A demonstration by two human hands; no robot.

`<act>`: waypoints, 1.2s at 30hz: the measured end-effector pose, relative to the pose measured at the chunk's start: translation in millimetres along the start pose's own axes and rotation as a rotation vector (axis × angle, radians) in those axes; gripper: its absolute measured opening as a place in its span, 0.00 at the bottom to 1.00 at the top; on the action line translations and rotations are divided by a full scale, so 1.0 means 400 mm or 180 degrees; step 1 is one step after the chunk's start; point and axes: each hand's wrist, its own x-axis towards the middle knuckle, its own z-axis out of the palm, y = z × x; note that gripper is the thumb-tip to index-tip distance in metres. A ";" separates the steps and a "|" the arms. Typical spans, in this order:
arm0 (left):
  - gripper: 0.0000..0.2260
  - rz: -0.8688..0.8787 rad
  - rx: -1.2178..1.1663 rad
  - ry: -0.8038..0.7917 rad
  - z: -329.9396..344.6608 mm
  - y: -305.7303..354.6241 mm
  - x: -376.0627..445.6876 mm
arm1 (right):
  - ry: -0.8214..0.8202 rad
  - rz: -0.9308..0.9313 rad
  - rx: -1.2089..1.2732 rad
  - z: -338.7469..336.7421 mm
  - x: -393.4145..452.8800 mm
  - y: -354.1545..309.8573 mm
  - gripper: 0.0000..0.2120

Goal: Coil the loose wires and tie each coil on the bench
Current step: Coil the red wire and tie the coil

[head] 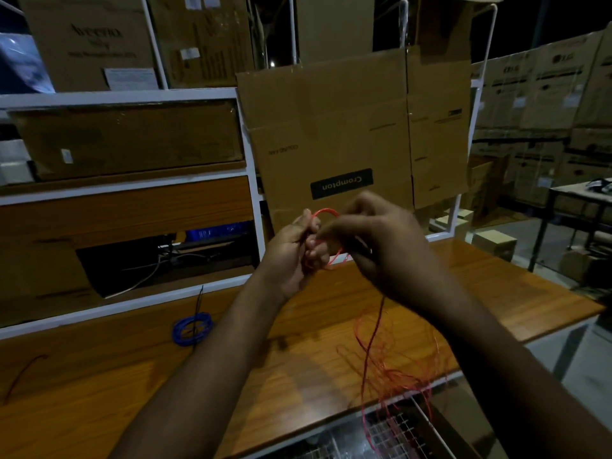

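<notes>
A small red wire coil (326, 213) is held up above the wooden bench (139, 389). My left hand (294, 250) grips the coil's left side with curled fingers. My right hand (374, 240) pinches the wire at the coil's right side. From my right hand the loose red wire (372, 339) hangs down into a tangled heap (400, 376) at the bench's front edge. A blue wire coil (192, 327) with a black tie lies on the bench to the left.
A short dark red wire piece (23, 376) lies at the bench's far left. White shelving (132, 94) with cardboard boxes stands behind. A flattened Crompton carton (341, 150) leans at the back. A wire mesh rack (390, 432) sits below the front edge.
</notes>
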 end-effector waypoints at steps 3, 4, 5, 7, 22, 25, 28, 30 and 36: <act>0.14 -0.0096 0.0113 -0.0154 0.018 -0.003 -0.003 | 0.0777 0.0309 0.0172 0.037 0.051 0.063 0.07; 0.15 -0.0146 0.0002 -0.0232 0.025 0.000 -0.004 | 0.0849 0.0504 0.0254 0.049 0.065 0.082 0.07; 0.16 -0.0192 -0.0137 -0.0284 0.030 0.003 -0.003 | 0.0753 0.0728 0.0348 0.057 0.074 0.100 0.07; 0.16 -0.0275 -0.0368 -0.0261 0.033 0.012 -0.001 | 0.0160 0.1091 0.0880 0.068 0.081 0.133 0.09; 0.18 -0.0458 -0.0158 -0.0023 0.002 -0.026 0.025 | -0.0646 0.1884 0.2985 0.104 0.031 0.200 0.18; 0.18 -0.0398 -0.0442 0.0050 -0.001 -0.029 0.031 | -0.0821 0.1846 0.3397 0.122 0.002 0.254 0.16; 0.18 -0.0317 -0.0659 0.0145 0.000 -0.021 0.034 | -0.1242 0.1794 0.4255 0.157 -0.065 0.336 0.12; 0.18 -0.0213 -0.0758 0.0227 -0.002 -0.010 0.037 | -0.1567 0.1957 0.4664 0.195 -0.126 0.385 0.17; 0.19 -0.0064 -0.0719 0.0302 -0.013 0.005 0.058 | -0.0692 0.2883 0.3722 0.320 -0.245 0.352 0.09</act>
